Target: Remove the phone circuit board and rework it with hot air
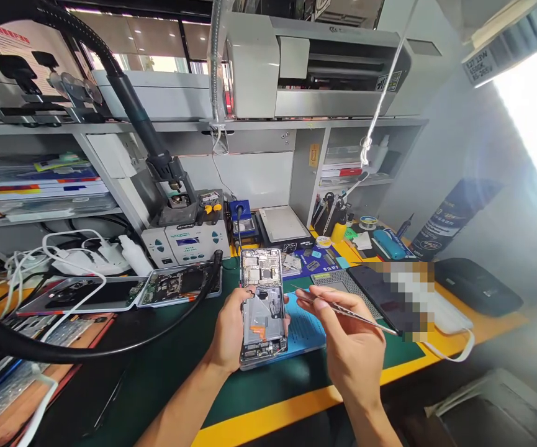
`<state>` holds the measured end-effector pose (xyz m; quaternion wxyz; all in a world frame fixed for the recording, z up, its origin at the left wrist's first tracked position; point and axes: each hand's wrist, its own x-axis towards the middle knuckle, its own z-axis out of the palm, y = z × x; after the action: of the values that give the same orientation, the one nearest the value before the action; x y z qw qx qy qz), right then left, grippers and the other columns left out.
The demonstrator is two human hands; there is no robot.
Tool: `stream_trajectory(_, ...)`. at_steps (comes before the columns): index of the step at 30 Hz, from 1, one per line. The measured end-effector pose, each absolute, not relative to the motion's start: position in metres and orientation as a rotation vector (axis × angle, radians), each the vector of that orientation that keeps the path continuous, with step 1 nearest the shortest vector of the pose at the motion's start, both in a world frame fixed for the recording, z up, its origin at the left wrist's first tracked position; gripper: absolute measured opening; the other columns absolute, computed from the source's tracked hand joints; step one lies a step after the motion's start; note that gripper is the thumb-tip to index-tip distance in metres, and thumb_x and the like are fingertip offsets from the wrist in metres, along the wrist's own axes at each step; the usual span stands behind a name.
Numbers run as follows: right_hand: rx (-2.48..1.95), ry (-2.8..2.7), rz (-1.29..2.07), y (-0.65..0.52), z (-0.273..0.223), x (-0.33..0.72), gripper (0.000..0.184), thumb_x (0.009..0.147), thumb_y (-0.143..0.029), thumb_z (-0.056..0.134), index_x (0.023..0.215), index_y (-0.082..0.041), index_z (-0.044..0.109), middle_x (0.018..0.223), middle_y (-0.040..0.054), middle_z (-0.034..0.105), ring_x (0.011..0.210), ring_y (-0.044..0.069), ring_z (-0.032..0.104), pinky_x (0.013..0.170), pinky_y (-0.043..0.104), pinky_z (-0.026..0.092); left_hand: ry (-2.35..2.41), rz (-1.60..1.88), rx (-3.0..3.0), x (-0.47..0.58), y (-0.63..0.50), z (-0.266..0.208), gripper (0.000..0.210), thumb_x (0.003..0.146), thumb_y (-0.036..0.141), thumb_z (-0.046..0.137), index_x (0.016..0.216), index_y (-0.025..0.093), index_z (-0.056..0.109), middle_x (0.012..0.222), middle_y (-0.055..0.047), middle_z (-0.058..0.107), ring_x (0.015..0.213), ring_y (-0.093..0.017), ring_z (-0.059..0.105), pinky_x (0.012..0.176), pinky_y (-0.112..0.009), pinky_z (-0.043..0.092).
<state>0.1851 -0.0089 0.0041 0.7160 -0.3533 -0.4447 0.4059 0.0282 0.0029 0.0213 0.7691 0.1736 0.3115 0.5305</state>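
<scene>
My left hand (pixel 227 329) grips an opened smartphone (pixel 262 310) by its sides, tilted up toward me. Its circuit board shows at the top, with a grey bay and an orange flex piece below. My right hand (pixel 354 338), just right of the phone, has its fingers closed around slim metal tweezers (pixel 349 311). One end of the tweezers points toward the phone, apart from it. Under the phone lies a blue pad (pixel 303 332) on the green mat (pixel 175 372).
A black hose (pixel 123 355) arcs across the left side. Behind stand a soldering station (pixel 194 239) and an opened laptop-like device (pixel 179 284). To the right lie a dark flat panel (pixel 373 295), a black case (pixel 475 285) and a blue spray can (pixel 449 217).
</scene>
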Motion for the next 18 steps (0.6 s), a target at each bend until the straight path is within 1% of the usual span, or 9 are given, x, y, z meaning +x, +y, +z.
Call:
stream_trajectory(3,-0.763,-1.042,0.823,-0.01,0.006,0.185,0.003,0.091,-0.024,0.076,0.094,-0.026,0.076,0.105,0.0059,0.075,0.098,0.027,0.079,0.09,0.046,0.069,0.745,1.194,0.359,0.03,0.002,0.019,0.039,0.082,0.03,0.056,0.113,0.008,0.068,0.084,-0.014,0.076,0.079,-0.031,0.074,0.073,-0.042,0.061)
stream_trajectory(8,-0.721,-1.17,0.764,-0.007,0.002,0.182,0.01,0.093,-0.019,0.072,0.098,-0.027,0.076,0.108,0.0076,0.073,0.102,0.028,0.077,0.092,0.049,0.067,0.827,1.256,0.342,0.032,0.001,0.016,0.021,0.083,0.024,0.058,0.099,0.014,0.065,0.075,-0.007,0.073,0.075,-0.028,0.074,0.07,-0.037,0.061)
stream_trajectory(13,-0.707,-1.251,0.718,-0.005,-0.005,0.181,0.019,0.094,-0.015,0.07,0.103,-0.029,0.076,0.11,0.0075,0.073,0.106,0.029,0.075,0.092,0.049,0.066,0.829,1.253,0.333,0.033,0.001,0.02,0.023,0.082,0.025,0.058,0.1,0.014,0.067,0.075,-0.008,0.073,0.075,-0.029,0.074,0.067,-0.038,0.061)
stream_trajectory(18,-0.721,-1.257,0.69,-0.005,-0.005,0.181,0.02,0.093,-0.015,0.07,0.104,-0.031,0.076,0.11,0.0071,0.074,0.105,0.029,0.076,0.09,0.049,0.066,0.843,1.242,0.337,0.033,0.001,0.022,0.022,0.082,0.025,0.057,0.098,0.014,0.067,0.073,-0.008,0.072,0.073,-0.028,0.074,0.066,-0.036,0.06)
